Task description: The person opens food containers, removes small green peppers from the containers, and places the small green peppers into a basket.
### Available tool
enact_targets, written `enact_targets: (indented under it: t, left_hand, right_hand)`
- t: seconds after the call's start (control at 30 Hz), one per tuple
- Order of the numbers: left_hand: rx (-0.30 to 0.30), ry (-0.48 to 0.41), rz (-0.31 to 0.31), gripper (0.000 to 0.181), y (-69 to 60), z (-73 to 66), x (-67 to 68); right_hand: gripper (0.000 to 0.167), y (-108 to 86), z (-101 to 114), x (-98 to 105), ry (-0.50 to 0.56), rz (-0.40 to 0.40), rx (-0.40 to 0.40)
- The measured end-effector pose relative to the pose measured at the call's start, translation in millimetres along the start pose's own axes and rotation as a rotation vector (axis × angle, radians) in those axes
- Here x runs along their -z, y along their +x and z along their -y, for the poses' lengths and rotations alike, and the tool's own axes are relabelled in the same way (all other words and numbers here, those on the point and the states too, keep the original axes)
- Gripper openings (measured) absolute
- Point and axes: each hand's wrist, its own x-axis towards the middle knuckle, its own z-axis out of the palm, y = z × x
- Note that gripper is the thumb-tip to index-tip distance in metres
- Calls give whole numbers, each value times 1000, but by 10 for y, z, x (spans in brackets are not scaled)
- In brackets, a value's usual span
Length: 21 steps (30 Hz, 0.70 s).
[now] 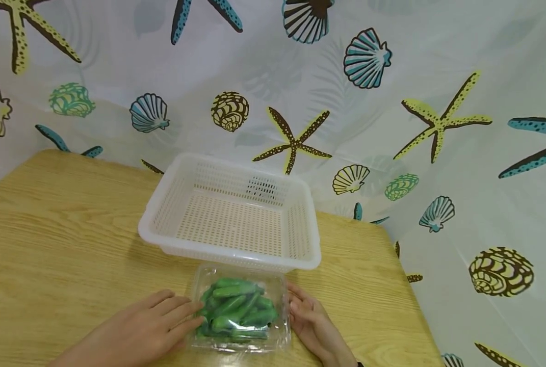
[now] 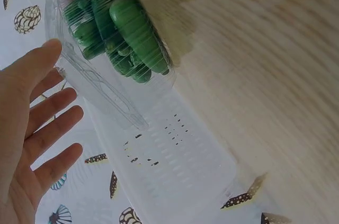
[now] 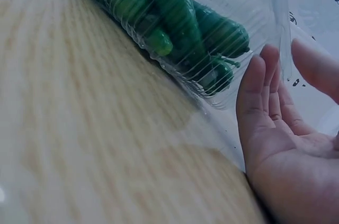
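Note:
A clear plastic box (image 1: 279, 285) stands on the table in front of the basket, its lid over several green vegetables (image 1: 236, 308) that look like small cucumbers. My left hand (image 1: 146, 323) is at the box's left side, fingers extended toward it; the left wrist view shows the thumb by the lid rim (image 2: 95, 81) and the other fingers spread. On the opposite side is my right hand (image 1: 311, 321), its fingers lightly bent along the box wall. In the right wrist view its fingertips (image 3: 254, 70) are at the box's corner, with the thumb apart from the rim.
A white perforated plastic basket (image 1: 229, 255) sits directly behind the box. The wooden table (image 1: 71, 234) extends to both sides. Behind it and along the right hangs a white sheet (image 1: 199, 66) printed with shells and starfish.

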Motion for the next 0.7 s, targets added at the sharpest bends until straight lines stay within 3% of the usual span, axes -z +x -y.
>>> enact_targets:
  t: [0.13,0.4,0.53,0.7]
  left_hand:
    - [-41,87,-51,52,47,-33,0]
    - [-65,168,0,65,36,-88,-59]
    - [-49,244,-34,66,37,-172,-132]
    - [-1,249,-69,67,76,-263,-157]
  right_hand:
    - [41,-5,-8,1,-34,-50,-8]
    - [48,12,14,-8,-68,-89,-22]
    - [44,6,11,-20,-56,-97,-30]
    - [47,-8,7,-19,-51,-72,-16]
